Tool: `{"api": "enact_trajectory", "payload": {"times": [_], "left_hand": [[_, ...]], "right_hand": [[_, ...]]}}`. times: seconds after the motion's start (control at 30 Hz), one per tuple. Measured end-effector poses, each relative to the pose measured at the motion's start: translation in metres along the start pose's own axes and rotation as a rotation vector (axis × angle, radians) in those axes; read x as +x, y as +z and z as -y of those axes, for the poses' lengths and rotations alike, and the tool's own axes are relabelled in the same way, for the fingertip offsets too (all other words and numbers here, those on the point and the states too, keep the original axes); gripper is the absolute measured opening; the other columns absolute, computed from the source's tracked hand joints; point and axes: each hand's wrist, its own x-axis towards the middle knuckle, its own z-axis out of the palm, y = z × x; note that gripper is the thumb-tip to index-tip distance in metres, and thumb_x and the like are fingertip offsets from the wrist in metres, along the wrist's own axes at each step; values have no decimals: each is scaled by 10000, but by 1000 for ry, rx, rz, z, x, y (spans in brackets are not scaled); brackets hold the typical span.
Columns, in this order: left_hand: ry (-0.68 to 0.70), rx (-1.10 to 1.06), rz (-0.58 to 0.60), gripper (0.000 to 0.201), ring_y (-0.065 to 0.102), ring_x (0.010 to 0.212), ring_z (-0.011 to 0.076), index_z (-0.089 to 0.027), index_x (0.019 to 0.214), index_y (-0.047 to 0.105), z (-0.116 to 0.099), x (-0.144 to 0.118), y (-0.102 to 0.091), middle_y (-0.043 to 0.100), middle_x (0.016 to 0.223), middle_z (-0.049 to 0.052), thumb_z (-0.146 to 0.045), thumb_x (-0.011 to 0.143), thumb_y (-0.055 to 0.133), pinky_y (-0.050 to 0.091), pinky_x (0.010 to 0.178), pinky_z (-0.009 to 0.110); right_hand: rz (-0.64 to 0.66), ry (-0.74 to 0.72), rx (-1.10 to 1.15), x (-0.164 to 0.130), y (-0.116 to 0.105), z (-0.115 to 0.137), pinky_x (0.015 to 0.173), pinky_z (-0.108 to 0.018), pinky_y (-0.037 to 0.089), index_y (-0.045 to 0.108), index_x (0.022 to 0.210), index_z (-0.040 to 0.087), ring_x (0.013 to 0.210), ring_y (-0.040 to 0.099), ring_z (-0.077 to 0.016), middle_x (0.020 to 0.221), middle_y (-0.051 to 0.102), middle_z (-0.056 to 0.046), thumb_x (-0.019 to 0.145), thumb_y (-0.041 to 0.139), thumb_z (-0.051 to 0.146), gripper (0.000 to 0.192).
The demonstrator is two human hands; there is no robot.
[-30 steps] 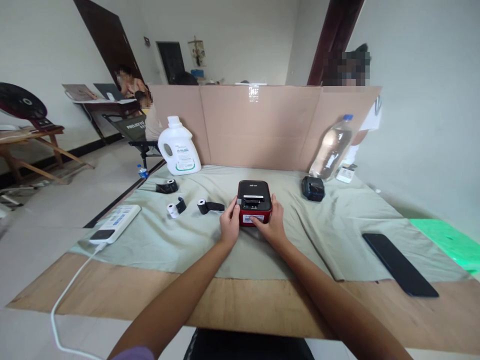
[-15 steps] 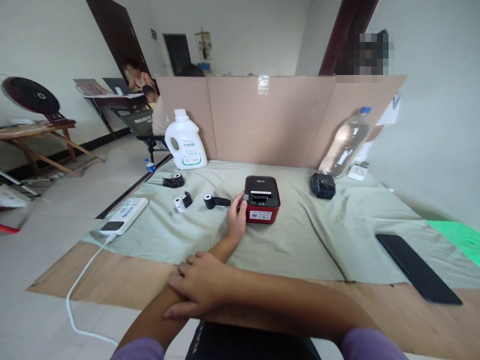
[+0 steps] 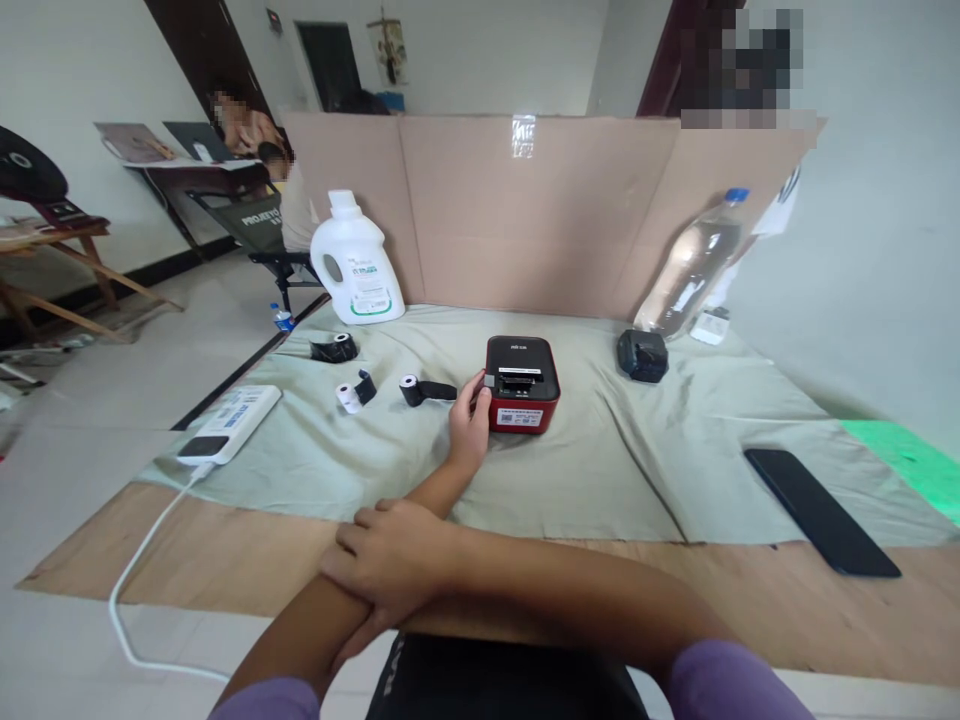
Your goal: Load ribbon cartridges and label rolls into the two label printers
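A black and red receipt printer (image 3: 523, 383) with a white label on its front stands on the cloth. My left hand (image 3: 469, 420) grips its left side, with thumb and fingers by a small grey tab; the fingertips are partly hidden. My right hand (image 3: 401, 560) is closed around my left forearm (image 3: 296, 625). Left of the printer lie three small rolls: a black one (image 3: 426, 391) with its strip unrolled toward my left hand, a white and black one (image 3: 355, 392), and another black roll (image 3: 334, 349) farther back.
A cardboard screen (image 3: 536, 215) stands behind a white jug (image 3: 358, 265) and a large clear bottle (image 3: 694, 265). A small dark device (image 3: 643, 356) and a black phone (image 3: 821, 510) lie right. A white power strip (image 3: 230, 424) with its cable lies left. People sit beyond.
The camera view has shifted slightly, so the scene sits higher. My right thumb has moved down around the left forearm. My left hand keeps its place at the printer.
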Motion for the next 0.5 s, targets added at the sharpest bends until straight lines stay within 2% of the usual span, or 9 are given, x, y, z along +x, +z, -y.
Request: {"api": "enact_trajectory", "payload": {"times": [0.27,0.5], "left_hand": [[-13,-19,-17,389,594,1277,237,-191,1269,661,1,-1,3,667,1341,89,-382,972,499,451,1116,379],[8,-6,-13,411,626,1223,252,-175,1243,677,-1,2,0,695,1287,107,-418,941,539,482,1080,391]], "right_hand": [[-36,-62,8,-1,-3,-5,769,-363,456,546,1106,151,902,593,-222,1044,658,-91,943,434,704,588],[-43,-30,15,-5,-4,-4,748,-393,465,549,1119,146,880,606,-249,1030,661,-96,872,475,778,683]]}}
